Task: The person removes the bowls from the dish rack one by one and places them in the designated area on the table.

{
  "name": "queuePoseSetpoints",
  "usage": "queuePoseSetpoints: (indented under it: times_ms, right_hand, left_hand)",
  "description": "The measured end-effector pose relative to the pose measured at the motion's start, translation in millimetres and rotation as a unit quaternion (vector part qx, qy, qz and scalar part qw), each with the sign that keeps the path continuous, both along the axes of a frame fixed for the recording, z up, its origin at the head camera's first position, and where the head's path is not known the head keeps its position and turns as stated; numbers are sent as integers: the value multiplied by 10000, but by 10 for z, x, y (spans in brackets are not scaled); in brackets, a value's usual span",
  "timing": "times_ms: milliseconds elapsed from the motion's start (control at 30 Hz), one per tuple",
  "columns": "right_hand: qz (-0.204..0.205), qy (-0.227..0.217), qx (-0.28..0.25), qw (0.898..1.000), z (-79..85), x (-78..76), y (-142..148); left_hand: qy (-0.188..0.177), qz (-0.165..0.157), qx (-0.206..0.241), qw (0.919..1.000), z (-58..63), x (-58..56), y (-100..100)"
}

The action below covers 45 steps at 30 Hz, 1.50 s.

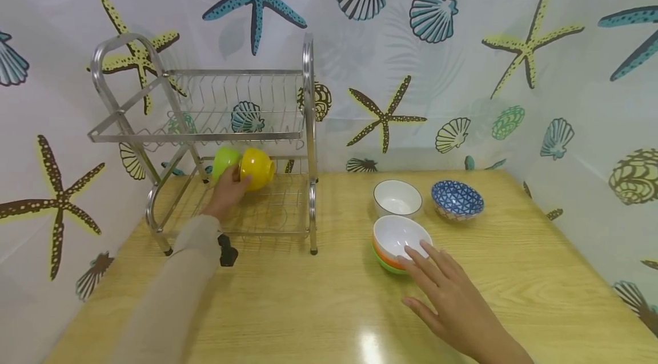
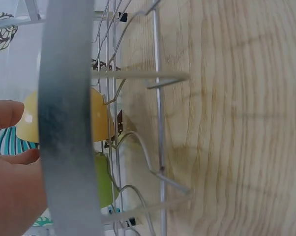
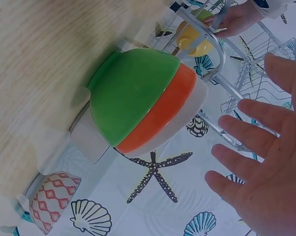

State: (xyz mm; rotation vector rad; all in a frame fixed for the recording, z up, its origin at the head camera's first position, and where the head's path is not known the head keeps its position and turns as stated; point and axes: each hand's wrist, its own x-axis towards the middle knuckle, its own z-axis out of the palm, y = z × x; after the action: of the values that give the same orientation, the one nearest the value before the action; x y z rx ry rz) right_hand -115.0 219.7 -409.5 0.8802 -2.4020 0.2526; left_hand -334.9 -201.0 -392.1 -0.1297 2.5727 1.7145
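Note:
My left hand (image 1: 224, 192) reaches into the lower tier of a metal dish rack (image 1: 236, 137) and pinches a yellow bowl (image 1: 258, 168) by its rim. The bowl is tipped on its side, its foot facing right. Just left of it, a light green bowl (image 1: 224, 159) also stands on its side. In the left wrist view a rack bar (image 2: 67, 123) hides part of the yellow bowl and the fingertips. My right hand (image 1: 454, 301) is held with spread fingers beside a stack of bowls, white (image 1: 398, 231) on top, then orange (image 3: 160, 110), then green (image 3: 133, 91).
Behind the stack sits a white bowl with a dark rim (image 1: 397, 198), with a blue-patterned bowl (image 1: 457, 199) to its right. All stand on a wooden table (image 1: 288, 307). A curtain with starfish and shells (image 1: 462, 78) hangs behind and at both sides.

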Motion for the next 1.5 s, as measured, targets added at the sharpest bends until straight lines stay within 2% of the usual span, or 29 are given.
queuePoseSetpoints:
  times_ms: [233,467,600,800,933,1133,1500]
  right_hand:
    - [-69,-83,116,9999,-21,7,4]
    - [23,-59,7,10000,-37,-3,-12]
    - [-26,-153,40,9999,-37,-2,-13]
    - [-38,-223,113,9997,-30,4,1]
    - [-18,-263,103,9996,-39,14,7]
    - [94,-227,15,9997,-64,22,-2]
    - [-85,-374,22,9993,-42,41,22]
  left_hand:
    - [147,-90,-30,9998,-114,-51,-10]
    - [263,134,-341,9990,-205,-129,-23]
    - [306,219,-428,9984,-219,-130,-20]
    - [168,353,-580,9976,-236,-100,-34]
    - [239,402,-649,9968,-269,-91,-50]
    - [307,405,-599,9969,-303,-85,-66]
    - [249,361,-627,9971,-298,-79,-52]
